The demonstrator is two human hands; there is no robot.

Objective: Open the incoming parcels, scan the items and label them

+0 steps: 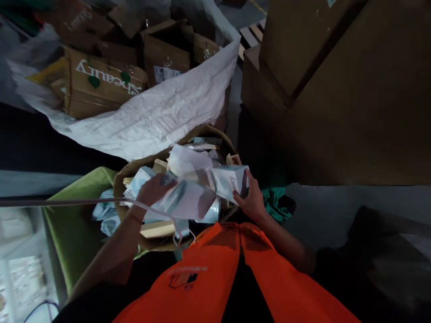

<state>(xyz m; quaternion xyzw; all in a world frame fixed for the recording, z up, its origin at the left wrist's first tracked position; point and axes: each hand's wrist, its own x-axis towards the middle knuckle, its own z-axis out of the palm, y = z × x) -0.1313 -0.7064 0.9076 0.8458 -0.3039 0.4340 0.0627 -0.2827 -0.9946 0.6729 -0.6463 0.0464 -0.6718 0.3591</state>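
Right hand: the right hand point(252, 197) grasped the right end of a white box point(222, 178), thumb on the near side, fingers round the end; probably held by the end so most of the box stayed uncovered.
Left hand: the left hand point(155, 189) lay over the left end of a blurred pale carton point(193, 201); could not tell whether it clenched the carton or only rested on it.
Box and carton: side by side over the bin, white box right, pale carton left, ends close together; touching or apart, could not tell. Likely kept low so the bin sat right under them.
Bin: a round brown bin point(118, 181) stood just in front of the person, heaped with small cartons and packaging; its near position likely suited both arms' reach.
Vest: orange vest point(188, 287), near side, against the bin's near edge.
Cord: pale cord point(84, 202) crossed the left forearm.
Left: green upholstered piece point(81, 220) beside the bin.
Far: white sack point(161, 123) held brown Sheauty boxes point(104, 83), likely gathered loosely, given their uneven angles.
Right: large brown cartons point(353, 103); green cloth point(274, 202) on the floor.
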